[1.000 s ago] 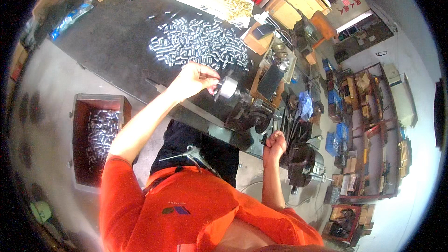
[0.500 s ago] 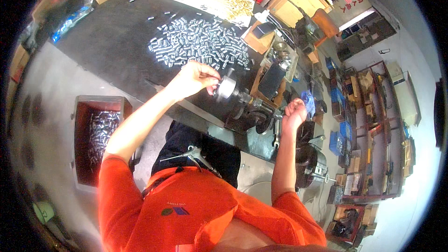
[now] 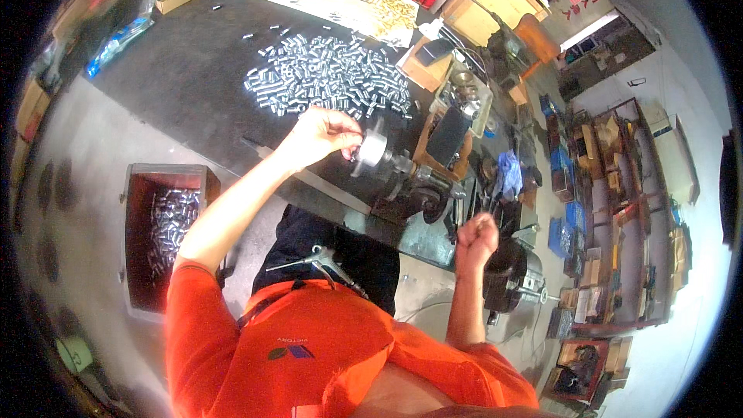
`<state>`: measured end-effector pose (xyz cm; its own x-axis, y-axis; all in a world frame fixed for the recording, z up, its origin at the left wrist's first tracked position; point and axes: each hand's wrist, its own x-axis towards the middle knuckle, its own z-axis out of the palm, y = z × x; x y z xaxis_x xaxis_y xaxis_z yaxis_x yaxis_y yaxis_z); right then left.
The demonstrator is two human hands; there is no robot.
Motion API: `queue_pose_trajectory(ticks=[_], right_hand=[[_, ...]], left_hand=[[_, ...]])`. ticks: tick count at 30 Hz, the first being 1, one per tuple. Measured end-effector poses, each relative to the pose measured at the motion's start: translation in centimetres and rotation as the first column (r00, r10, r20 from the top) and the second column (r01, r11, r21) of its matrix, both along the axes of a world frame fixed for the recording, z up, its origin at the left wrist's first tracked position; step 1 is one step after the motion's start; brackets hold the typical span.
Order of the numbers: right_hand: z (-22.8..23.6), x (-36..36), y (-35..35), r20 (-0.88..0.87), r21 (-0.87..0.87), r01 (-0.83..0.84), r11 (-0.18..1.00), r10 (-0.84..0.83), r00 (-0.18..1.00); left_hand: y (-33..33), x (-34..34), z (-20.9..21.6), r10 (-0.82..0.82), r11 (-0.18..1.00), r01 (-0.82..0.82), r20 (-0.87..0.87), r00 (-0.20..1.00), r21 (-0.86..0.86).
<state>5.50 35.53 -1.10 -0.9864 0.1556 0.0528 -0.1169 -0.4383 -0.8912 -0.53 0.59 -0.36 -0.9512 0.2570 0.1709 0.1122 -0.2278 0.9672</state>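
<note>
At the face of a round metal chuck (image 3: 374, 148), my left hand (image 3: 321, 138) has its thumb and fingers pinched together. Whatever small piece they hold is hidden by the fingertips. The chuck sits on the end of a bench-mounted spindle machine (image 3: 426, 186). To the right of that machine, near the bench's front edge, my right hand (image 3: 477, 238) is closed in a fist. What it grips, if anything, cannot be made out. Beyond my left hand, a heap of short silvery metal sleeves (image 3: 329, 73) lies on the dark bench top (image 3: 178, 70).
An open box of silvery metal parts (image 3: 174, 224) stands at lower left. Brass-coloured pieces (image 3: 379, 4) lie on paper at the far side. A parts tray (image 3: 468, 93) and a blue cloth or bag (image 3: 508, 174) are right of the machine. Loaded shelves (image 3: 619, 217) line the right.
My right hand has come down toward me, away from the blue cloth, still closed. My left hand has stayed at the chuck, almost unmoved.
</note>
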Motion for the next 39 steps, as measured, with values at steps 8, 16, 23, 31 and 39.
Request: queue_pose_trajectory(ticks=[8,16,23,31,39], right_hand=[[2.2,-8.8,-1.1,-0.029,-0.009,0.131,0.991,-0.131,0.991],[-0.1,-9.9,-0.9,-0.028,0.045,0.228,0.973,-0.227,0.974],[2.1,-3.1,-1.0,-0.246,-0.003,0.147,0.989,-0.143,0.959],[-7.7,-2.6,0.5,0.17,0.004,0.185,0.983,-0.183,0.968],[-1.4,-10.6,-1.5,-0.077,0.234,0.336,0.912,-0.328,0.942]], left_hand=[[0.1,0.0,-0.3,-0.052,0.993,0.05,0.016,0.999,0.104],[0.3,0.1,-0.1,-0.038,0.997,0.034,0.062,0.997,0.065],[-0.2,0.5,0.2,-0.039,0.999,0.035,0.087,0.995,0.041],[-0.4,0.4,0.1,-0.04,0.994,0.033,0.062,0.997,0.1],[-0.9,0.5,0.6,-0.056,0.992,0.042,0.117,0.992,0.121]])
